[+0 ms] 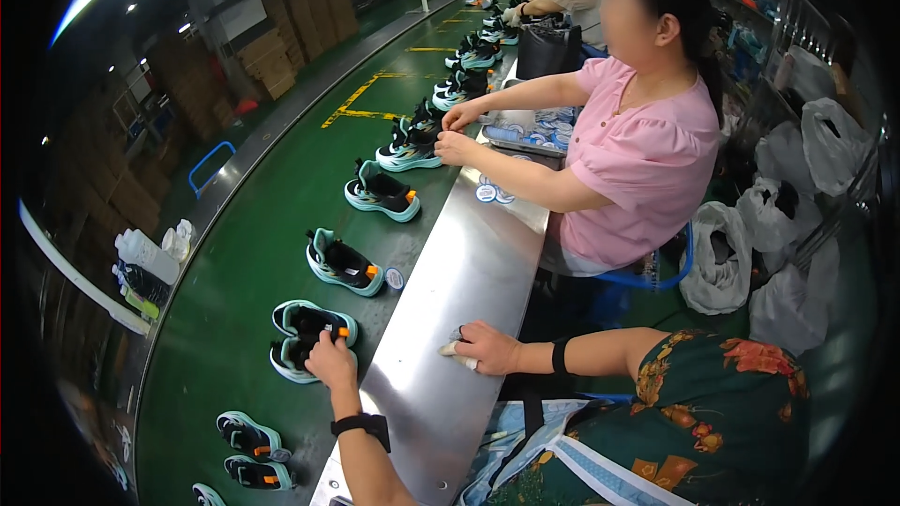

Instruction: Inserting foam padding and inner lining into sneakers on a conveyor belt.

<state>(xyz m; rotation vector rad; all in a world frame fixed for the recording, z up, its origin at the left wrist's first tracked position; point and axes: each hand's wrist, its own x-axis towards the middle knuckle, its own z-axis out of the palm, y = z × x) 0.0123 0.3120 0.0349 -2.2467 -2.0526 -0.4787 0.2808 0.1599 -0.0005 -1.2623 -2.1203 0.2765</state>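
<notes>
My left hand [333,361], with a black band at the wrist, reaches over the conveyor's near edge. Its fingers are closed on the collar of a black and mint-green sports shoe [292,358], beside an orange tab. Right against that one lies its mate [302,319]. On the steel bench my right hand [487,349] rests with bent fingers around a small whitish cloth [458,354]; part of the cloth is hidden under the fingers. A similar shoe [343,262] lies farther along the belt, near a round white label [395,278].
The green conveyor belt [234,319] carries several more shoes, some [251,436] nearer to me. At the steel bench [441,272] a co-worker in a pink top [647,150] handles a shoe. A tray of round labels [530,136] stands there. White plastic bags [717,258] hang at the right.
</notes>
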